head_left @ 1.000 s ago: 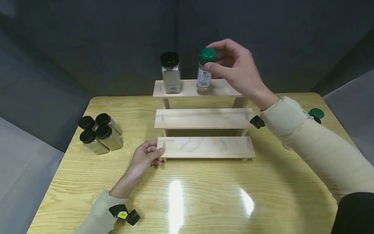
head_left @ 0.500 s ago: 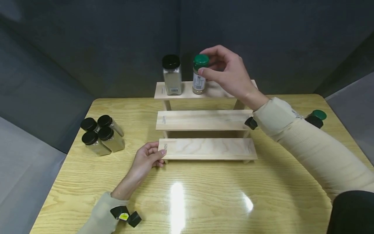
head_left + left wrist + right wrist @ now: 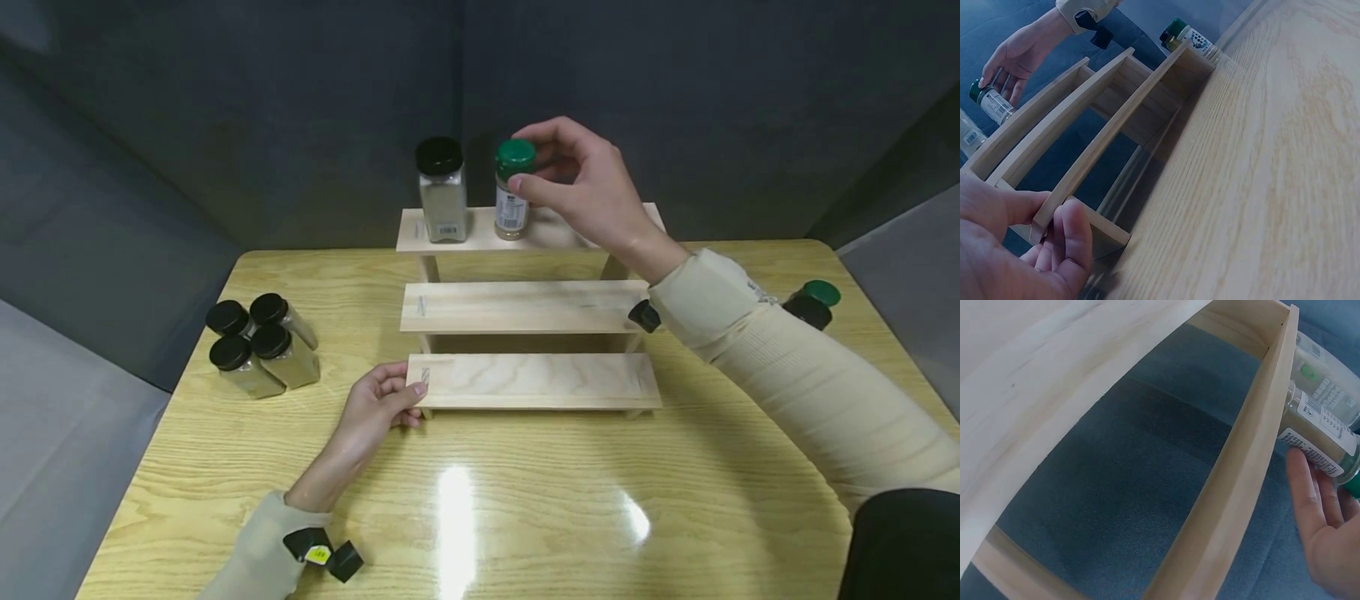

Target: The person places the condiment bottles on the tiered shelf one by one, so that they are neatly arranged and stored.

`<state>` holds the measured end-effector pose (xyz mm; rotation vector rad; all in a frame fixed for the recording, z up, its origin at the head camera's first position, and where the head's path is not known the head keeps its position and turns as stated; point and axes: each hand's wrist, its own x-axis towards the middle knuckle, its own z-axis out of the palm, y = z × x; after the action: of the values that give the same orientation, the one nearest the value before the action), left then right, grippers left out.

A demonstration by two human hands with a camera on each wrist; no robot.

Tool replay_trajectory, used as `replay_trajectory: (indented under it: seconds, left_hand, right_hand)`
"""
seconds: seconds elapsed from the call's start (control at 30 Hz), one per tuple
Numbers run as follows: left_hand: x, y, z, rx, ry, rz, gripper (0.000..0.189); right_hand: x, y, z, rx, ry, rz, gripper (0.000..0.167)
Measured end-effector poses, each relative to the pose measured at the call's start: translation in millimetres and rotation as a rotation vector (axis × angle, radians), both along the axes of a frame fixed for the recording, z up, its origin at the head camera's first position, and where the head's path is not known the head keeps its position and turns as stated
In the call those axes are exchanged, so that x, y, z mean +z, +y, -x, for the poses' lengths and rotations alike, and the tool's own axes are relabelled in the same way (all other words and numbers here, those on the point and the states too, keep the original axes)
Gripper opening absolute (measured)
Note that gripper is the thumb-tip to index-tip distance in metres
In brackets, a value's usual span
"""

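Pinches green-capped jar [image 3: 512, 213] in right hand [image 3: 588, 190] — upright, further left atop rack [image 3: 525, 307] than a second ago — and grips bottom tier [image 3: 536, 382] with left hand [image 3: 378, 402].

Dark grey walls [image 3: 337, 100] close around a wood-grained table [image 3: 551, 483] suggest a lab booth.

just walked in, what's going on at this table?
A person is handling jars at a three-tier wooden rack. The right hand holds a green-capped jar by its cap, with its base apparently on the top tier, beside a black-capped jar. The left hand grips the left end of the bottom tier. Four other jars with black caps are grouped left of the rack; more jars are at the right, partly hidden by the right sleeve.
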<state>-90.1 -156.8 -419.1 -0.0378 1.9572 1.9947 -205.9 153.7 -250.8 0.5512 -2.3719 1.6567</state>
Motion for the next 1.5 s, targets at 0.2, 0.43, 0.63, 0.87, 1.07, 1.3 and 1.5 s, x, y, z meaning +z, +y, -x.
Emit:
replay_trajectory:
  seconds: [0.2, 0.43, 0.63, 0.87, 1.07, 1.3, 1.5]
  left_hand:
    - [0.7, -0.5, 0.2, 0.000, -0.006, 0.005, 0.045]
    - [1.3, -0.7, -0.4, 0.002, -0.005, 0.003, 0.044]
    - [0.7, 0.0, 0.3, 0.007, -0.009, 0.007, 0.044]
    - [0.7, -0.2, 1.8, 0.006, -0.017, 0.005, 0.044]
    - [-0.1, -0.9, 3.7, 0.010, -0.021, 0.007, 0.043]
    - [-1.4, -0.5, 6.1, 0.016, -0.031, 0.001, 0.042]
    - [-0.5, -1.1, 7.1, 0.005, -0.033, 0.003, 0.043]
  right_hand:
    - [0.1, -0.1, -1.6, -0.003, 0.000, 0.000, 0.039]
    - [-0.3, -0.5, -1.8, 0.009, -0.007, 0.012, 0.040]
    - [-0.3, -0.1, -2.8, 0.008, -0.032, -0.005, 0.043]
    - [-1.1, 7.5, -6.9, -0.004, -0.068, -0.006, 0.047]
    - [3.7, 20.4, -14.5, -0.034, -0.046, 0.033, 0.045]
    - [11.2, 50.2, -32.4, -0.100, -0.012, 0.026, 0.042]
    - [16.3, 84.5, -51.8, -0.168, 0.001, 0.007, 0.044]
